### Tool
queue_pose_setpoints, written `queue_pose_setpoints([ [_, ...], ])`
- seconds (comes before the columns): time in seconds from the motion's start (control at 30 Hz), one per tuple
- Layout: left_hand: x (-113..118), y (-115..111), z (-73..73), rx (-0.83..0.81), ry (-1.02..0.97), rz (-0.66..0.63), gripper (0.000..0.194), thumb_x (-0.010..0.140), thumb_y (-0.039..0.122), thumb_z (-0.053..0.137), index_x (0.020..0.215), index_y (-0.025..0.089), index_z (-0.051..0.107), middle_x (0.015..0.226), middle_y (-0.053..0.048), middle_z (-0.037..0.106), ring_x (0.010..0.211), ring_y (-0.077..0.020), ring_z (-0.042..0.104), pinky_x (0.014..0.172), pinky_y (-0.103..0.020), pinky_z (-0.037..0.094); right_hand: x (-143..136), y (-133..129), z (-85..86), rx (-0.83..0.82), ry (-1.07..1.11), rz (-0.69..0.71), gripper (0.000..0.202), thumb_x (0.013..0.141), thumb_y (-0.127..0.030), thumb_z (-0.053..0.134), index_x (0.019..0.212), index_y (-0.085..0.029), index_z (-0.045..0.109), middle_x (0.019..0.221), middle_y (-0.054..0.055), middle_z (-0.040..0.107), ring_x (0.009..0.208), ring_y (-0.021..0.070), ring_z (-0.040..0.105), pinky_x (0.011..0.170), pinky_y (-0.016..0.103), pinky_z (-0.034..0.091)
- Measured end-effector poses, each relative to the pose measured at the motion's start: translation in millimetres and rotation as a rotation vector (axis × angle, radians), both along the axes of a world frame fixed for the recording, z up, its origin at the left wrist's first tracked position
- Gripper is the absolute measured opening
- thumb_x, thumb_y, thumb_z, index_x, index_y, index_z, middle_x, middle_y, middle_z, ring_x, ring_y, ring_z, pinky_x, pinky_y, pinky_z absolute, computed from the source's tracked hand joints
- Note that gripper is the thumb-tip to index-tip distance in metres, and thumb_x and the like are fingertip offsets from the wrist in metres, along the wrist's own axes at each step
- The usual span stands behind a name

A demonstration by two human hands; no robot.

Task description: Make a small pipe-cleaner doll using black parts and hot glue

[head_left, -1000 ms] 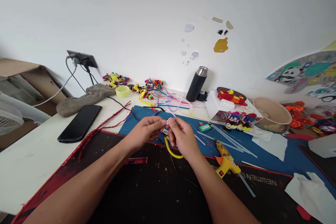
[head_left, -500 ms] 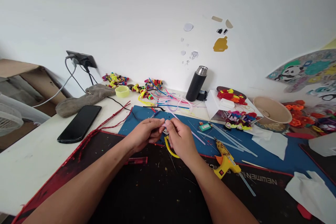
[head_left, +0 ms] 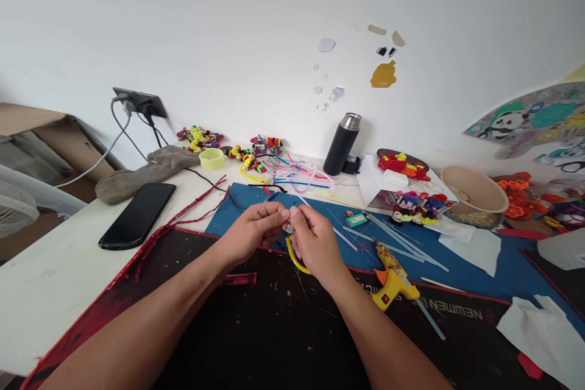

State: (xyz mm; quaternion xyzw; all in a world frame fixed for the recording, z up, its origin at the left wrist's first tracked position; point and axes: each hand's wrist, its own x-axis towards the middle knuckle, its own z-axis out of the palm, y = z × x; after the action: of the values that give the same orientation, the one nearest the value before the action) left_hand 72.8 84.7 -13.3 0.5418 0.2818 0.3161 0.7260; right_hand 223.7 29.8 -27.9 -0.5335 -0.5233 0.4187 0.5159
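My left hand (head_left: 258, 228) and my right hand (head_left: 315, 241) meet over the front edge of the blue mat (head_left: 219, 216), thumbs and forefingers pinched together tip to tip. Whatever lies between the fingertips is too small and hidden to name. A small whitish bit shows just under the fingertips. The yellow curved strip (head_left: 297, 261) hangs or lies beneath my right hand; whether that hand grips it is unclear. To the right, a yellow glue gun (head_left: 392, 277) lies on its side near several clear glue sticks (head_left: 404, 237).
A black phone (head_left: 137, 216), driftwood (head_left: 141, 177) and red fuzzy stems (head_left: 171, 225) lie left. Behind stand a black flask (head_left: 342, 145) and loose coloured stems (head_left: 301, 177). Right are a white box (head_left: 372, 180), a bowl (head_left: 475, 189) and white tissue (head_left: 543, 335).
The thumbs and fingertips of both hands have closed nearer together, and the pale bit between them no longer shows. The view has shifted very slightly.
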Motion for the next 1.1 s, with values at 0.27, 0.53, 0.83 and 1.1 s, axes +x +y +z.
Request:
queue_pose_setpoints([
  [0.27,5,-3,-3.3,-0.021,0.008,0.004,0.058,0.084,0.068,0.074,0.065,0.02,0.048,0.053,0.01,0.028,0.046,-0.0057,0.018,0.045,-0.022,0.016,2,2,-4.1,-0.021,0.025,-0.017,0.051,0.098,-0.071,0.052,0.074,-0.026,0.053,0.049,-0.007,0.041,0.043,0.0134,0.039,0.043,0.026,0.031],
  [0.53,-4,7,1.1,0.025,0.089,0.032,0.053,0.084,0.067,0.074,0.072,0.018,0.057,0.054,0.007,0.04,0.047,-0.0077,0.032,0.047,-0.022,0.025,5,3,0.1,-0.004,-0.01,-0.033,0.052,0.1,-0.069,0.053,0.071,-0.026,0.045,0.048,-0.008,0.038,0.042,0.0126,0.036,0.043,0.026,0.029],
  [0.83,-2,5,3.4,-0.066,0.011,0.053,0.052,0.081,0.056,0.082,0.068,0.019,0.049,0.057,0.009,0.034,0.047,-0.0051,0.027,0.046,-0.02,0.02,5,2,0.1,-0.005,-0.043,-0.029,0.05,0.102,-0.066,0.05,0.071,-0.027,0.044,0.046,-0.008,0.04,0.041,0.0131,0.035,0.045,0.027,0.028],
  [1.1,1,2,-0.8,-0.111,-0.02,0.043,0.053,0.083,0.061,0.077,0.068,0.02,0.047,0.055,0.01,0.03,0.046,-0.0055,0.019,0.045,-0.022,0.015,3,3,-2.2,0.004,-0.016,-0.029,0.052,0.101,-0.068,0.05,0.071,-0.026,0.043,0.048,-0.008,0.039,0.041,0.0126,0.036,0.044,0.027,0.028],
])
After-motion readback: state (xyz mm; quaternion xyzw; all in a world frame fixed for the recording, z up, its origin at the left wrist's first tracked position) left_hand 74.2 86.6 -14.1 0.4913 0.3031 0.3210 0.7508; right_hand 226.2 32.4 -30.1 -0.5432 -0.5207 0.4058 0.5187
